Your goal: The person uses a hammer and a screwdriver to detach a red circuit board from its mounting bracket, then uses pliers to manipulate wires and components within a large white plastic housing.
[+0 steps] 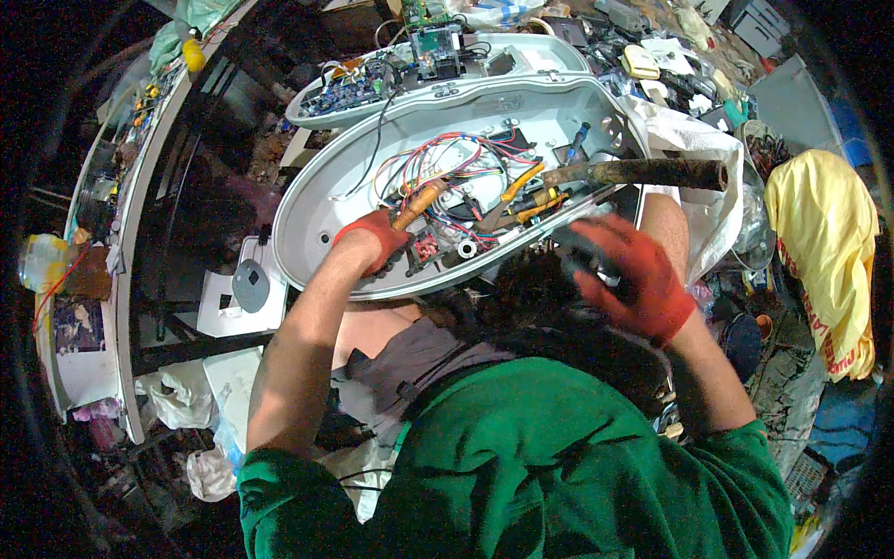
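A long light-grey plastic casing (307, 200) lies open across my lap, its hinged half (549, 58) folded back behind it. Inside are tangled coloured wires (447, 154), small boards and tools. My left hand (374, 244), in a red glove, is closed around a tool with a wooden handle (421, 204) at the casing's near left; its fingers are partly hidden. Yellow-handled pliers (521, 183) rest to its right. My right hand (638, 284), red-gloved and blurred, is beyond the casing's near right rim, thumb and fingers apart. A small shiny spot shows between them, too unclear to name.
A thick brown rod (643, 174) juts over the casing's right rim. Circuit boards (358, 86) sit in the folded-back half. A white sack (722, 200) and a yellow bag (819, 252) stand at right, with heaped electronic scrap (652, 61) behind. A pale-edged shelf (130, 279) runs along the left.
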A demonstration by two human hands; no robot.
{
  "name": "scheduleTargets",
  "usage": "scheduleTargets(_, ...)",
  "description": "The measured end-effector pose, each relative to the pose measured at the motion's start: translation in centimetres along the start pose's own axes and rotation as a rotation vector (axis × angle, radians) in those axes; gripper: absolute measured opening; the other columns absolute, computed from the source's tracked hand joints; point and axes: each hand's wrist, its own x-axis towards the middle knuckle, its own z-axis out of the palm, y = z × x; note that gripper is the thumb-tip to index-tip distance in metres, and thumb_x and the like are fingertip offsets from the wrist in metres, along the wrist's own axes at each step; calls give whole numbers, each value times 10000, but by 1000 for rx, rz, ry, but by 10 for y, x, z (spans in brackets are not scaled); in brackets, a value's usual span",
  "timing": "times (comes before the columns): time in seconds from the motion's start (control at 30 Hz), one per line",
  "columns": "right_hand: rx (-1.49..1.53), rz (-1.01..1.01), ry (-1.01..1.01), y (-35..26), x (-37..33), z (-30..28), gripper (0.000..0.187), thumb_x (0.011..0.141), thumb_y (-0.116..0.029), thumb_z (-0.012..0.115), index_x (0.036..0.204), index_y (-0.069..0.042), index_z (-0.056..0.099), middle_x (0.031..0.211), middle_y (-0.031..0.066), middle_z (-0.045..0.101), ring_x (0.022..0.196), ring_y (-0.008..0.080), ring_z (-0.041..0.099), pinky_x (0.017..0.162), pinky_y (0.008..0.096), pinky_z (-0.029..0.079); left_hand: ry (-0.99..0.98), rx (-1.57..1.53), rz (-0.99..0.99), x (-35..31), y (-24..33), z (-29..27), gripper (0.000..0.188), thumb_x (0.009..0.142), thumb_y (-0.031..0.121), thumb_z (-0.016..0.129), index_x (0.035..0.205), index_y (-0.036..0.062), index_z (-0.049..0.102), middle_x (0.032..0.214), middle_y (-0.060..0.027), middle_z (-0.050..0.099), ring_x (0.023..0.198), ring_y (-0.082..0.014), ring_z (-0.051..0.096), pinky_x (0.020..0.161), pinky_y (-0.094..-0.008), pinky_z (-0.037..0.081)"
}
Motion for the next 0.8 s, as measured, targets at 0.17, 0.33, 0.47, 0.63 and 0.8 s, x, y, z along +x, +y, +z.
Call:
scheduleTargets(0.17,174,195,-58,-11,-40,20,399,819,-184,654,1185,-61,558,1079,202,617,917,390,630,795,425,527,-37,5,-15,15,29,14,790,707,632,701,1166,-3,597,1087,-219,653,955,-349,657,807,-426,524)
scheduleTargets(0.33,145,210,-53,-17,-56,23,406,810,-189,662,1175,-46,557,1075,194,621,928,386,627,804,423,522,-72,-138,-40,60,-28,43,775,697,604,724,1179,12,592,1148,-196,637,998,-326,643,832,-405,509)
scheduleTargets(0.47,215,280,-67,-10,-64,23,424,806,-190,664,1184,-35,551,1076,189,625,940,383,624,821,423,514,-8,-237,-3,53,-35,29,767,698,582,735,1202,27,574,1158,-180,634,1019,-316,630,845,-387,497)
scheduleTargets(0.63,355,316,-11,-12,-55,26,439,830,-156,640,1231,-19,526,1094,189,625,968,324,631,854,382,492,83,-818,-118,18,-42,-1,507,693,325,825,1054,41,610,956,-125,669,787,-245,656,650,-405,537)
scheduleTargets(0.8,609,408,33,-21,-13,37,429,880,-194,601,1258,-13,507,1097,177,627,986,280,626,873,363,484,63,-1416,-12,-47,-12,-42,225,787,132,742,953,72,604,810,-99,665,620,-194,632,527,-364,541)
